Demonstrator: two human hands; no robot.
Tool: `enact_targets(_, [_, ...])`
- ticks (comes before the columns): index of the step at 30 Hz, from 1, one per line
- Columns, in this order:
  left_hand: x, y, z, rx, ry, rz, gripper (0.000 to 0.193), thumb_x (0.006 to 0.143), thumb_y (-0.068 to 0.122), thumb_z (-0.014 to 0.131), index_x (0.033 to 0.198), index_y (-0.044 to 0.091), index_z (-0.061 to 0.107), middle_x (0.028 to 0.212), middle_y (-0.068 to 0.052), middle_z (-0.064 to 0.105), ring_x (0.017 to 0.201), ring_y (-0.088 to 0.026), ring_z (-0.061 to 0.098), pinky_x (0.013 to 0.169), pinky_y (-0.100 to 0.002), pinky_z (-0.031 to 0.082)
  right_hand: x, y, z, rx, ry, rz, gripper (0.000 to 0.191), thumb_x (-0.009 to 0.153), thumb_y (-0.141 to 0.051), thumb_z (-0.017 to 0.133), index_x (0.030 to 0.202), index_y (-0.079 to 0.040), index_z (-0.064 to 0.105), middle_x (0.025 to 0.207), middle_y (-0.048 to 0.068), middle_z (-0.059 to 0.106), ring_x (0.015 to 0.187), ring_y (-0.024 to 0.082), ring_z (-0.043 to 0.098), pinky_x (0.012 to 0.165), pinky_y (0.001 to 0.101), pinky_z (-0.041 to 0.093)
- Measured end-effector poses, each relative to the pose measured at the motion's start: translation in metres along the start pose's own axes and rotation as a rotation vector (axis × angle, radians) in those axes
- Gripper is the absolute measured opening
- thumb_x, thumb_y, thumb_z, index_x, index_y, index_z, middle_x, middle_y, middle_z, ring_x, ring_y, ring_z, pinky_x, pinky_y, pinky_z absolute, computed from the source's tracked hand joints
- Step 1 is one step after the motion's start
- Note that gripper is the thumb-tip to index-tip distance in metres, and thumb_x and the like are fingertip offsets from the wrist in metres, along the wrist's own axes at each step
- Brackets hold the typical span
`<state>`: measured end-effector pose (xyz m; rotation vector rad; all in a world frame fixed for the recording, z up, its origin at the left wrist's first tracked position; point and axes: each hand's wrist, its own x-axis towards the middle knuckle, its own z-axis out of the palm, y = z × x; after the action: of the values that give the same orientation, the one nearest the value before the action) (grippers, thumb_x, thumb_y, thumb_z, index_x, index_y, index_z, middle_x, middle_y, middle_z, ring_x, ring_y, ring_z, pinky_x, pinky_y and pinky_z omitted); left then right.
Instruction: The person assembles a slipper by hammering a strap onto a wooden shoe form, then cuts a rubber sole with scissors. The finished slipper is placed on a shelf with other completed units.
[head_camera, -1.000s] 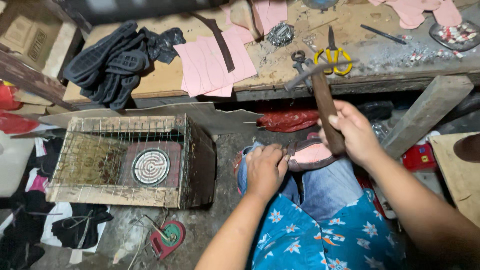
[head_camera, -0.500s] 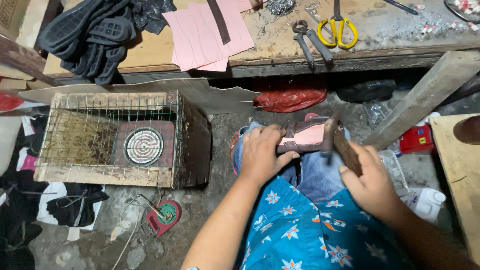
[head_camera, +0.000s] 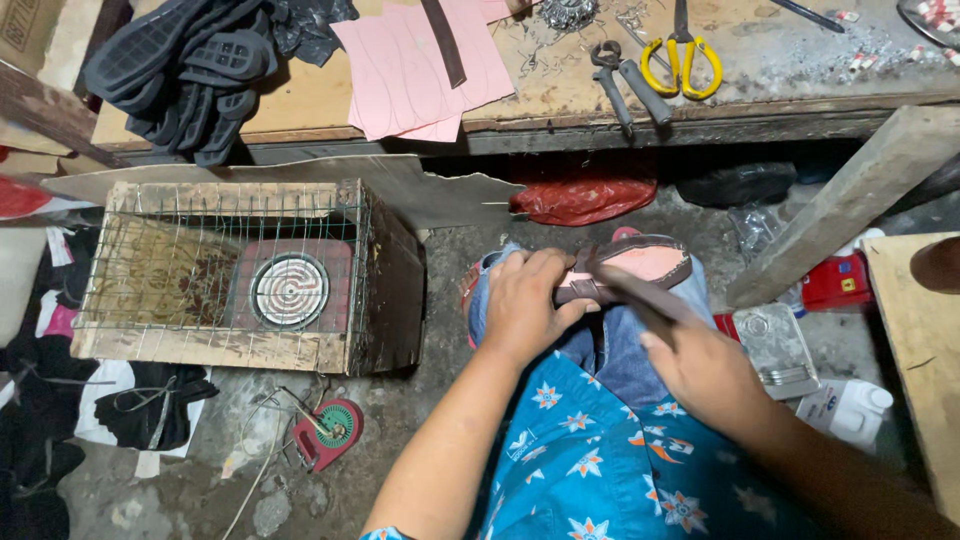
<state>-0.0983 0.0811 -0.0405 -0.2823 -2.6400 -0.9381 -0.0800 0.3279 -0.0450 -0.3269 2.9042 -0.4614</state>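
Both hands meet over a pink-soled shoe piece (head_camera: 640, 265) resting on the person's lap. Left hand (head_camera: 525, 305) lies on its near end, fingers curled together and pressing it down. Right hand (head_camera: 705, 370) is wrapped tight around a dark hammer handle (head_camera: 635, 292), which slants across the shoe. Just left stands a wire-covered wooden box (head_camera: 240, 275) with a coil heater (head_camera: 290, 290). Farther up, yellow scissors (head_camera: 682, 60), pliers (head_camera: 625, 80) and pink sheets (head_camera: 420, 65) lie on the workbench (head_camera: 780, 85).
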Motion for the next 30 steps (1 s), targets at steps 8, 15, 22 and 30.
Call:
enact_targets(8, [0.000, 0.000, -0.003, -0.016, -0.021, -0.021, 0.055, 0.068, 0.038, 0.089, 0.112, 0.012, 0.069, 0.113, -0.004, 0.071, 0.107, -0.031, 0.060, 0.095, -0.046, 0.043, 0.000, -0.001, -0.007, 0.184, -0.010, -0.126, 0.035, 0.095, -0.039, 0.061, 0.106, -0.006, 0.069, 0.089, 0.022, 0.072, 0.082, 0.041, 0.071, 0.075, 0.0471, 0.056])
enact_targets(15, [-0.003, 0.002, 0.003, -0.021, 0.022, -0.023, 0.074, 0.065, 0.040, 0.091, 0.124, 0.007, 0.061, 0.114, -0.012, 0.069, 0.110, -0.033, 0.059, 0.095, -0.047, 0.042, 0.000, -0.012, -0.032, 0.507, 0.038, -0.011, 0.043, 0.088, -0.033, 0.063, 0.122, -0.007, 0.064, 0.088, 0.022, 0.073, 0.080, 0.035, 0.069, 0.074, 0.0453, 0.056])
enact_targets(22, [-0.003, 0.002, 0.008, -0.019, 0.011, -0.043, 0.079, 0.064, 0.039, 0.091, 0.128, 0.006, 0.059, 0.113, -0.012, 0.068, 0.109, -0.033, 0.060, 0.096, -0.047, 0.042, 0.014, -0.013, -0.038, 0.193, -0.087, -0.084, 0.045, 0.092, -0.033, 0.067, 0.126, -0.006, 0.058, 0.096, 0.024, 0.071, 0.090, 0.042, 0.070, 0.078, 0.0496, 0.053])
enact_targets(30, [-0.001, 0.002, 0.006, 0.012, 0.013, -0.023, 0.078, 0.064, 0.037, 0.092, 0.127, 0.005, 0.058, 0.112, -0.013, 0.068, 0.109, -0.034, 0.060, 0.096, -0.047, 0.042, 0.012, -0.010, -0.023, 0.140, -0.120, 0.002, 0.047, 0.091, -0.039, 0.066, 0.121, -0.005, 0.056, 0.090, 0.027, 0.071, 0.087, 0.046, 0.070, 0.076, 0.0557, 0.053])
